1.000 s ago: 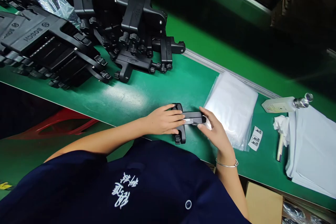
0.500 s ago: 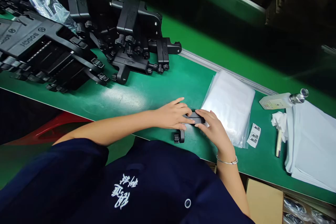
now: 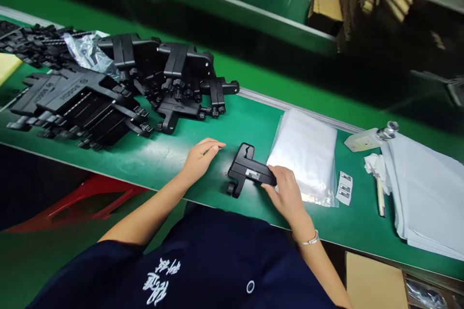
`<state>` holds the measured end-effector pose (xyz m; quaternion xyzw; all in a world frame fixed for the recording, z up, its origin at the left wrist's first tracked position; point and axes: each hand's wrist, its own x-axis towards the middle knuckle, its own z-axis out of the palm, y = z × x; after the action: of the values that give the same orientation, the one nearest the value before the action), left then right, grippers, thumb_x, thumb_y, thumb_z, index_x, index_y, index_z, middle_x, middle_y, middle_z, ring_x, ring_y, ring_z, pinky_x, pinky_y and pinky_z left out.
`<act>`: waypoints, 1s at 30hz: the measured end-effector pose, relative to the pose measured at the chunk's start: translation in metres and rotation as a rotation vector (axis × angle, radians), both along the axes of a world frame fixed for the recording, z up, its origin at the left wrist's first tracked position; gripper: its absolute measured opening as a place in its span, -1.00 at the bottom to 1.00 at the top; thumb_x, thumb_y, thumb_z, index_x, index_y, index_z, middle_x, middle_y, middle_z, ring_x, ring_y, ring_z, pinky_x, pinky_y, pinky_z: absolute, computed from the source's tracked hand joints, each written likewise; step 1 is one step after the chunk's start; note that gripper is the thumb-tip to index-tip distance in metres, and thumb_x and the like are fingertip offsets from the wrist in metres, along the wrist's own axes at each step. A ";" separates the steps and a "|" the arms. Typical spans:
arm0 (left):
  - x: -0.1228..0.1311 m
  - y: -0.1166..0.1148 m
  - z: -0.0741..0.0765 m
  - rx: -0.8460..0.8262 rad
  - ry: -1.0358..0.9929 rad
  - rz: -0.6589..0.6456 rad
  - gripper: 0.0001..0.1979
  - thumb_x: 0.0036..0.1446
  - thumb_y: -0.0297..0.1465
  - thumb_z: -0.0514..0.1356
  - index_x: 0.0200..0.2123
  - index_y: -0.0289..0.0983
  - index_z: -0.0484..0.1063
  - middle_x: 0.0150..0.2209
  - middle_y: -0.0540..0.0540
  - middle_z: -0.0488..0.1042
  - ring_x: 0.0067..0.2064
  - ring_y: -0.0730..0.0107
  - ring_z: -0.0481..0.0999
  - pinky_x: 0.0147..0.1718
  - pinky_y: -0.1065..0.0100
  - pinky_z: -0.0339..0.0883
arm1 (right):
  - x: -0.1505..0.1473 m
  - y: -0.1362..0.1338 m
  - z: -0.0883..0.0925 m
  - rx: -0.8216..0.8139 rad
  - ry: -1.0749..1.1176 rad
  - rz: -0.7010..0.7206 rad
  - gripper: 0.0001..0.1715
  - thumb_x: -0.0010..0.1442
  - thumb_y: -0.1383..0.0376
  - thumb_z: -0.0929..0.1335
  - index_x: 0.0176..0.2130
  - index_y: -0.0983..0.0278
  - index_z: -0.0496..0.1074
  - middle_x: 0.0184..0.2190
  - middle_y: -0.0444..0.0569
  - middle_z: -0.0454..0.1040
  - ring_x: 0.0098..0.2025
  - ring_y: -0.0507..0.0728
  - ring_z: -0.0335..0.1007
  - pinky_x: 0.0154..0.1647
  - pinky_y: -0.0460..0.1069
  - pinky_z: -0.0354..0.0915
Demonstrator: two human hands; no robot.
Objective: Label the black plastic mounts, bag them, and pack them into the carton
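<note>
A black T-shaped plastic part (image 3: 245, 169) with a small white label lies on the green belt (image 3: 217, 130) in front of me. My right hand (image 3: 284, 192) grips its right end, fingers closed round it. My left hand (image 3: 200, 157) hovers just left of the part, apart from it, fingers loosely curled and holding nothing. A stack of clear plastic bags (image 3: 306, 154) lies right beside the part.
A heap of black plastic parts (image 3: 108, 87) with crumpled clear film fills the belt's left. To the right lie a label strip (image 3: 344, 188), a white bottle (image 3: 366, 140), a rag with a pen (image 3: 377, 174) and grey sheets (image 3: 424, 188). A cardboard box (image 3: 375, 282) sits below.
My left hand has let go of the black part and drawn back to the left. The right hand now holds the part alone and has turned it. The view has tilted upward.
</note>
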<state>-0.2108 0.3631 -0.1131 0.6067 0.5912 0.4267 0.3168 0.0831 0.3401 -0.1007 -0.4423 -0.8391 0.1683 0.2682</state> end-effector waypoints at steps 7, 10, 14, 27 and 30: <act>0.103 0.062 0.019 0.132 0.520 -0.772 -0.75 0.31 -0.37 0.01 -0.20 -0.25 0.49 -0.15 -0.11 0.53 -0.08 0.27 0.50 -0.09 0.27 0.37 | 0.053 -0.041 -0.032 -0.059 0.538 -0.486 -0.49 0.17 0.23 0.38 0.09 0.14 0.24 -0.03 0.06 0.26 0.06 0.23 0.31 0.13 0.25 0.32; 0.156 0.082 0.013 0.172 0.746 -0.900 -0.78 0.24 -0.35 0.15 -0.07 -0.27 0.42 -0.06 -0.18 0.48 0.00 0.15 0.45 -0.07 0.22 0.35 | 0.065 -0.051 -0.041 -0.012 0.685 -0.583 -0.50 0.12 0.21 0.40 0.04 0.14 0.23 -0.04 0.04 0.25 0.06 0.21 0.30 0.15 0.23 0.31; 0.193 0.100 0.006 0.169 0.852 -0.969 -0.86 0.21 -0.35 0.17 -0.20 -0.28 0.45 -0.16 -0.19 0.50 -0.07 0.11 0.47 -0.17 0.23 0.34 | 0.076 -0.061 -0.043 0.058 0.694 -0.631 -0.49 0.12 0.22 0.39 0.05 0.12 0.23 -0.03 0.05 0.25 0.07 0.21 0.29 0.15 0.23 0.31; 0.197 0.103 0.015 0.078 0.888 -0.933 -0.75 0.30 -0.42 -0.02 -0.23 -0.21 0.47 -0.15 -0.07 0.55 -0.11 0.26 0.52 -0.30 0.36 0.30 | 0.085 -0.063 -0.041 0.208 0.575 -0.547 -0.48 0.13 0.23 0.41 0.05 0.11 0.22 -0.06 0.08 0.27 0.07 0.28 0.30 0.17 0.34 0.27; 0.174 0.101 0.034 0.081 0.871 -0.846 -0.71 0.30 -0.41 -0.06 -0.21 -0.23 0.47 -0.13 -0.10 0.54 -0.13 0.25 0.52 -0.27 0.34 0.32 | 0.085 -0.065 -0.040 0.236 0.567 -0.556 -0.49 0.12 0.19 0.42 0.04 0.11 0.23 -0.09 0.06 0.28 0.01 0.27 0.32 0.18 0.37 0.24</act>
<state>-0.0364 0.4645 -0.0789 0.9194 0.3572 -0.0015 0.1645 0.1677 0.2750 -0.1410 -0.5546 -0.5940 0.1071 0.5728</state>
